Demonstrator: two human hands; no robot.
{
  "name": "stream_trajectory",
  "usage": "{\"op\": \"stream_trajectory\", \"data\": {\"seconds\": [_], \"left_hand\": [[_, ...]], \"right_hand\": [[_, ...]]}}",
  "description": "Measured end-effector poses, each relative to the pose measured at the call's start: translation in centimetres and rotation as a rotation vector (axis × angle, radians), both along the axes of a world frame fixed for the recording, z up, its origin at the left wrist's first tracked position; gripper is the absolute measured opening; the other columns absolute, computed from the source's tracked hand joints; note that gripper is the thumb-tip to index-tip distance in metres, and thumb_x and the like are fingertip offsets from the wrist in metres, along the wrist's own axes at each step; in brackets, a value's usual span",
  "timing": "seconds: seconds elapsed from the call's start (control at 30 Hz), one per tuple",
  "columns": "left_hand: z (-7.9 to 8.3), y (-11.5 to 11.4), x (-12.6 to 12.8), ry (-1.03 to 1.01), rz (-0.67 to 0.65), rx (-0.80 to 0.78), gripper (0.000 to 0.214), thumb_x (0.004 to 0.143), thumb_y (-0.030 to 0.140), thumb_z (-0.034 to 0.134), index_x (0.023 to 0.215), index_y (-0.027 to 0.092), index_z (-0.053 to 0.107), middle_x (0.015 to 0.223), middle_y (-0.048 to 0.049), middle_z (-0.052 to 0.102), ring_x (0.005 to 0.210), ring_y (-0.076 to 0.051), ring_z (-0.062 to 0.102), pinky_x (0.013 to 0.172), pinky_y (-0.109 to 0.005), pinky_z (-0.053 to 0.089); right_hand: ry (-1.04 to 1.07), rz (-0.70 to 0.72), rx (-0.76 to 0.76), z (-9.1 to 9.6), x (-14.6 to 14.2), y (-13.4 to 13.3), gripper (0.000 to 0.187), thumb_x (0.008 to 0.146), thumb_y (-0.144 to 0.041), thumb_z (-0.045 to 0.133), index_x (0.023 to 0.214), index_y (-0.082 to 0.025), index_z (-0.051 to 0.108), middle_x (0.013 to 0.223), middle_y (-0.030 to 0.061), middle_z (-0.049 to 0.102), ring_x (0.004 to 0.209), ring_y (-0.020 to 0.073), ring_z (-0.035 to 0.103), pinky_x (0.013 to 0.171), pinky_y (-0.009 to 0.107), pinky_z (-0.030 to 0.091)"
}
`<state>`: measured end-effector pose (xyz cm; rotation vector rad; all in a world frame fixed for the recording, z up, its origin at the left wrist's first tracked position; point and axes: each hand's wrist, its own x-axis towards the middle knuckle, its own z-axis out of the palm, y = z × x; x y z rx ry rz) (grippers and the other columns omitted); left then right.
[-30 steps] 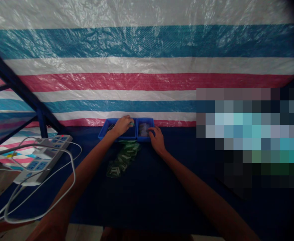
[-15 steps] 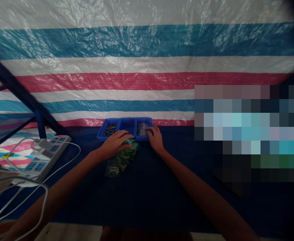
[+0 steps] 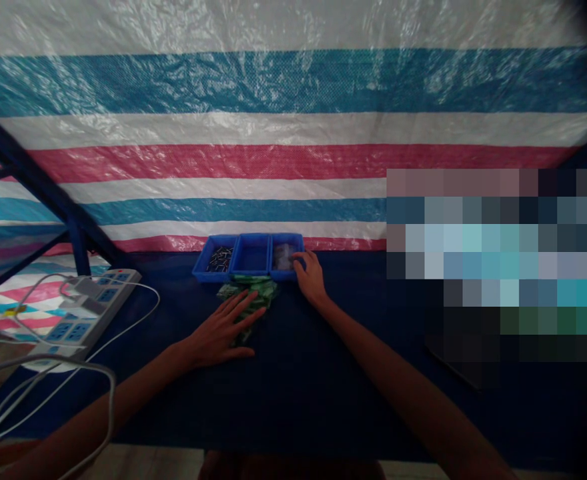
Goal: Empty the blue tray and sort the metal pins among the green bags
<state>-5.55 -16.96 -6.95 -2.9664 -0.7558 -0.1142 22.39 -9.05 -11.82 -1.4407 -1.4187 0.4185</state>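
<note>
My left hand (image 3: 223, 330) lies flat with fingers spread on a clear bag of small green parts (image 3: 253, 293) on the dark blue table. My right hand (image 3: 309, 279) rests at the front rim of the right compartment of a blue tray (image 3: 251, 273), its fingers curled over the edge beside pale small parts (image 3: 282, 255). What those fingers hold, if anything, is hidden. The tray's left compartment holds small dark metal pieces (image 3: 219, 259). Its middle compartment looks bare.
A white power strip (image 3: 86, 313) with white cables lies at the left edge of the table. A blue metal frame post (image 3: 76, 247) stands behind it. A striped plastic sheet (image 3: 293, 133) hangs as a back wall. A blurred area covers the right side.
My left hand left the tray's middle compartment, came back toward me and now lies flat on the green bag. The right hand stayed at the right compartment.
</note>
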Motion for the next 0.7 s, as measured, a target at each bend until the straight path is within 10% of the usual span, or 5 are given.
{"op": "stream_trajectory", "data": {"seconds": [0.23, 0.5, 0.7], "left_hand": [[0.2, 2.6, -0.8, -0.030, -0.118, 0.026, 0.084, 0.087, 0.064, 0.049, 0.153, 0.026, 0.012, 0.155, -0.0099, 0.021, 0.141, -0.030, 0.026, 0.115, -0.045, 0.027], [1.2, 3.5, 0.5, -0.120, -0.085, 0.134, 0.087, 0.081, 0.067, 0.055, 0.152, 0.028, 0.021, 0.157, -0.0151, 0.004, 0.144, -0.038, 0.014, 0.114, -0.056, 0.020], [0.7, 3.6, 0.4, -0.051, -0.085, 0.016, 0.078, 0.086, 0.062, 0.052, 0.151, 0.029, 0.022, 0.155, -0.0130, 0.019, 0.135, -0.033, 0.035, 0.107, -0.046, 0.033]], "right_hand": [[-0.034, -0.010, -0.027, 0.2, 0.0, -0.1, 0.033, 0.087, -0.029, 0.040, 0.107, -0.015, 0.064, 0.124, 0.0097, 0.053, 0.126, 0.0179, 0.042, 0.113, 0.035, 0.032], [-0.297, -0.071, 0.071, 3.0, 0.5, -0.3, 0.038, 0.085, -0.024, 0.050, 0.121, -0.015, 0.059, 0.146, 0.0092, 0.032, 0.139, 0.0195, 0.027, 0.119, 0.036, 0.024], [-0.754, 0.431, -0.153, 8.6, 1.4, 3.8, 0.064, 0.073, -0.033, 0.071, 0.131, -0.013, 0.053, 0.132, 0.0104, 0.050, 0.124, 0.0203, 0.047, 0.111, 0.032, 0.037]]}}
